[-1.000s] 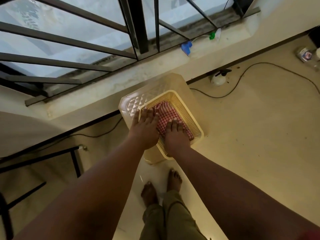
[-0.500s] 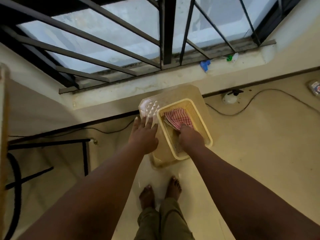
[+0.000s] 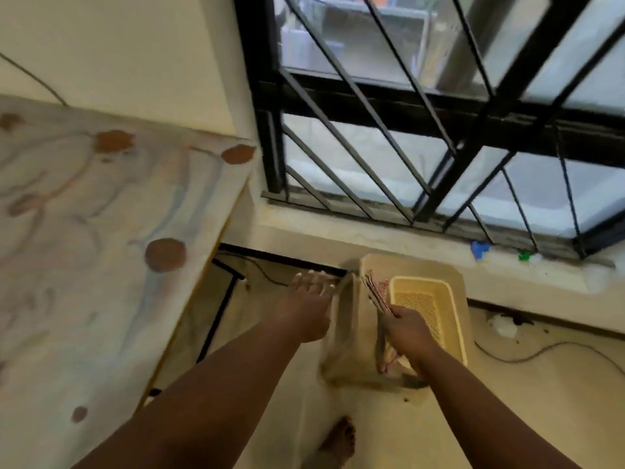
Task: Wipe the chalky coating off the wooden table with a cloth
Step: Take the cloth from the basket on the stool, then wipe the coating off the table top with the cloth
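So the checked cloth [image 3: 376,292] is no longer lying in the yellow basket [image 3: 453,319]; half a second ago it was still inside. Now it's lifted out and held just left of the basket, bunched in the grip of the right hand [image 3: 407,330], fingers curled round it. The left hand [image 3: 306,308] is held further left of the basket, fingers spread, nothing in it. The chalky table [image 3: 101,231] is now seen well left of the basket, its coating streaked with brown bare spots.
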Tool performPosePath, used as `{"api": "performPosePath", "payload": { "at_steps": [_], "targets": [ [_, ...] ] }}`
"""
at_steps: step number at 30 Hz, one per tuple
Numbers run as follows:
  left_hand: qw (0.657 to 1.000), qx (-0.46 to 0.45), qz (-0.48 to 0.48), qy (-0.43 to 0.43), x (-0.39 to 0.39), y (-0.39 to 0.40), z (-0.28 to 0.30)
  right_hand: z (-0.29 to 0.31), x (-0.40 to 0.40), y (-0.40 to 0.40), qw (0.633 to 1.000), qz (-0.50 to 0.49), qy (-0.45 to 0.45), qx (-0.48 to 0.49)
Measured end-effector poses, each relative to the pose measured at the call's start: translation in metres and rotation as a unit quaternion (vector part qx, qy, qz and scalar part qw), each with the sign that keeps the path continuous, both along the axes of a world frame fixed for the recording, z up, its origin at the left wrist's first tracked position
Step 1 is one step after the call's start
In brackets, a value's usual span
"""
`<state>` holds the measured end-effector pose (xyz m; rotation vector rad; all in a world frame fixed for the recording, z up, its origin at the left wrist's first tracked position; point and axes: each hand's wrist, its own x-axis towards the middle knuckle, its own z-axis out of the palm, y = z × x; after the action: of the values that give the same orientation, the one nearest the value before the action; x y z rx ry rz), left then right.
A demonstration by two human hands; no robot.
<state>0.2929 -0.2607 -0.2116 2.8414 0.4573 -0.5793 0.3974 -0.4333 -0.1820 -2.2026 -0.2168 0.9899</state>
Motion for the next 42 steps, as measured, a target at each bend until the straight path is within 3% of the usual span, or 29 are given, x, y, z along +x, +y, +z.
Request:
{"api": "performPosePath", "payload": {
  "at_steps": [8, 14, 18, 23, 25, 28, 29, 35, 42],
  "targets": [
    [0.995, 0.063, 0.067, -0.049, -0.158, 0.056, 0.063, 0.074, -0.158, 0.103, 0.979, 0.170, -0.053, 0.098],
    [0.979, 0.142, 0.117, -0.085, -0.298, 0.102, 0.116, 0.111, -0.277, 0.163, 0.927, 0.324, -0.132, 0.136],
    [0.970, 0.175, 0.149, -0.078, -0.392, 0.122, 0.121, 0.113, -0.335, 0.178, 0.872, 0.410, -0.223, 0.144],
    [0.966, 0.150, 0.203, -0.059, -0.484, 0.113, 0.094, 0.079, -0.393, 0.139, 0.772, 0.544, -0.302, 0.129],
    [0.969, 0.137, 0.202, -0.041, -0.502, 0.108, 0.084, 0.063, -0.412, 0.123, 0.749, 0.575, -0.308, 0.118],
    [0.970, 0.128, 0.202, -0.048, -0.510, 0.100, 0.071, 0.041, -0.427, 0.111, 0.669, 0.658, -0.343, 0.056],
    [0.971, 0.126, 0.199, -0.049, -0.509, 0.098, 0.066, 0.036, -0.427, 0.109, 0.659, 0.673, -0.334, 0.043],
    [0.961, 0.165, 0.213, -0.056, -0.506, 0.106, 0.052, 0.023, -0.423, 0.122, 0.677, 0.644, -0.348, 0.068],
    [0.953, 0.178, 0.232, -0.085, -0.503, 0.120, 0.047, 0.007, -0.439, 0.128, 0.636, 0.670, -0.379, 0.061]
  ]
}}
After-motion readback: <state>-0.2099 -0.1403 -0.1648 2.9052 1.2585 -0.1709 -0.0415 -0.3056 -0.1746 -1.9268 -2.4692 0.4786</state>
